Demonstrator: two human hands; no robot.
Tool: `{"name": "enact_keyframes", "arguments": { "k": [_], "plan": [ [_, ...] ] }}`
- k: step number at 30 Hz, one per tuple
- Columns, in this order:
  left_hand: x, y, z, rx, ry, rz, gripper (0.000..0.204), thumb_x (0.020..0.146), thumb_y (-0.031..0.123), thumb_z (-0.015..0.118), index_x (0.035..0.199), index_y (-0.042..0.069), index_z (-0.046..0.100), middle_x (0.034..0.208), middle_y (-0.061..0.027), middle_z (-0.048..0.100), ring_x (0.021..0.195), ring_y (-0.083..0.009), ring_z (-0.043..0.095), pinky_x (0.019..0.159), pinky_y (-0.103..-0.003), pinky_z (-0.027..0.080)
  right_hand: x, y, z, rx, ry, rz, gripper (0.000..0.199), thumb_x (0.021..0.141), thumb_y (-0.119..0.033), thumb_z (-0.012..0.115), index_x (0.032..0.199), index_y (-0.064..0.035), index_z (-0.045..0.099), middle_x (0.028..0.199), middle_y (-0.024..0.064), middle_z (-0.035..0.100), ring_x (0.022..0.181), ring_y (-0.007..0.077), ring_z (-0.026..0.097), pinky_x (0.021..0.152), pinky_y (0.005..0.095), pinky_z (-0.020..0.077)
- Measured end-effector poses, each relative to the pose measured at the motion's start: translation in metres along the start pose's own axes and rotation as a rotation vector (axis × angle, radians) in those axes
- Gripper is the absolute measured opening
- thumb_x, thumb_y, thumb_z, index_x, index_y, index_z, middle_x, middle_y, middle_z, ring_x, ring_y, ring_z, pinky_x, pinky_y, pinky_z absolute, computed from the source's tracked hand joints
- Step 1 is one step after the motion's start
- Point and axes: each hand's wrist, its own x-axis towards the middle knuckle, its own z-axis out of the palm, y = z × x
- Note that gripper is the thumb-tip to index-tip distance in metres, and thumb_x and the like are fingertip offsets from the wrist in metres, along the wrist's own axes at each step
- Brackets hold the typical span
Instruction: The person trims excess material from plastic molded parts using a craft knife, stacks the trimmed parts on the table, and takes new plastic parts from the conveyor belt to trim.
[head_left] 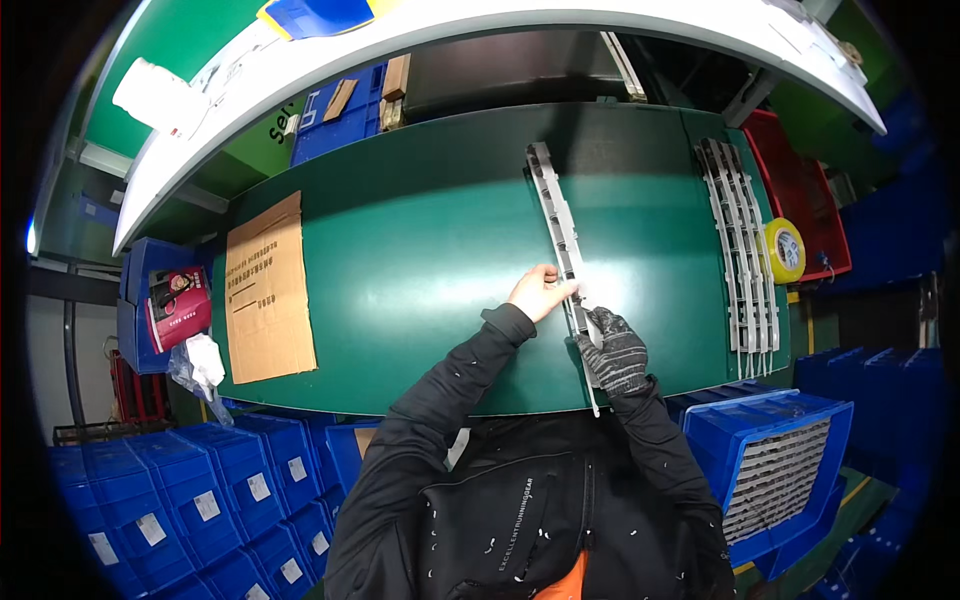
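Observation:
A long, narrow grey part with notches and dark openings along it (557, 217) lies lengthwise over the green table, slightly tilted to the left at its far end. My bare left hand (538, 293) reaches it from the left, thumb and fingertips closed on its edge near the middle. Just nearer to me, my right hand (618, 357), in a dark grey striped knit glove, grips the same part from the right, hiding a stretch of it. A thin pale end (595, 405) sticks out below that glove, close to the table's front edge.
Several similar grey strips (740, 250) lie side by side at the right, next to a yellow tape roll (786, 250) and a red bin (795, 180). Flat cardboard (268, 300) rests at the left. A blue crate (745, 440) of stacked strips stands at the lower right.

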Motion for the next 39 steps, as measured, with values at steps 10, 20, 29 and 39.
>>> {"name": "enact_keyframes", "arguments": {
  "k": [10,20,29,39],
  "plan": [
    [0.075,0.057,0.088,0.121,-0.014,0.125,0.053,0.073,0.025,0.07,0.105,-0.012,0.05,0.091,-0.0175,0.065,0.082,-0.0219,0.065,0.077,-0.031,0.051,-0.057,-0.017,-0.051,0.116,-0.043,-0.092,0.041,0.078,-0.032,0.068,0.105,-0.0019,0.061,0.088,0.0157,0.065,0.083,0.0312,0.062,0.075,0.039,0.0494],
    [0.118,0.13,0.215,0.259,-0.005,0.264,0.053,0.076,0.032,0.065,0.108,-0.008,0.053,0.102,-0.0253,0.063,0.099,-0.0367,0.06,0.088,-0.04,0.046,-0.072,0.066,-0.004,0.927,0.033,0.691,0.023,0.083,-0.025,0.065,0.085,-0.0014,0.064,0.066,0.0077,0.062,0.052,0.0121,0.056,0.046,0.0286,0.0442],
    [0.12,0.151,0.232,0.253,-0.146,0.257,0.062,0.077,0.037,0.063,0.112,-0.012,0.048,0.105,-0.0297,0.059,0.103,-0.0386,0.057,0.091,-0.04,0.045,-0.067,0.07,0.008,0.864,0.069,0.662,0.027,0.084,-0.025,0.063,0.085,0.0019,0.063,0.064,0.009,0.06,0.055,0.0154,0.057,0.051,0.0305,0.046],
    [0.068,0.148,0.095,1.349,-0.359,0.095,0.067,0.072,0.052,0.068,0.108,-0.004,0.059,0.111,-0.0248,0.059,0.106,-0.0307,0.058,0.089,-0.046,0.045,-0.065,0.068,-0.003,0.884,-0.011,0.741,0.024,0.087,-0.024,0.059,0.08,-0.0013,0.058,0.057,0.0069,0.058,0.039,0.0145,0.05,0.039,0.0303,0.0429]
  ]
}}
